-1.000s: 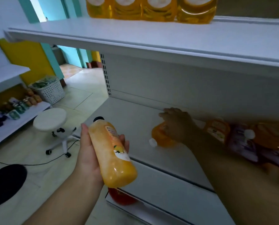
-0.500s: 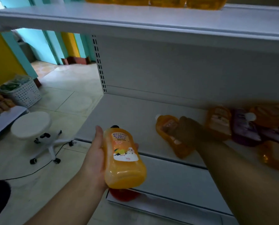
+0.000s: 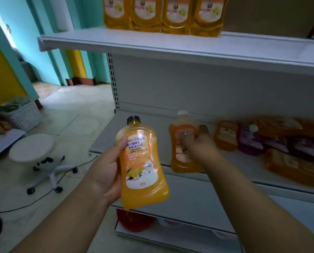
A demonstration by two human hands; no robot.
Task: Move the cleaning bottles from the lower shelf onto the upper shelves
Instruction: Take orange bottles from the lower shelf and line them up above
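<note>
Nearest, the left hand (image 3: 106,172) grips an upright orange bottle with a black cap (image 3: 142,167) in front of the shelving. Just beyond, the right hand (image 3: 198,145) clasps a white-capped orange bottle (image 3: 183,143) above the lower shelf (image 3: 134,136) — orange and purple bottles (image 3: 262,139) lie to its right. Farthest, four orange bottles (image 3: 163,13) stand on the upper shelf (image 3: 170,44).

Glossy clear plastic bottle (image 3: 143,165)

Orange bottles (image 3: 143,161), white shelves (image 3: 170,44), seemingly purple pouches (image 3: 249,139).
</note>
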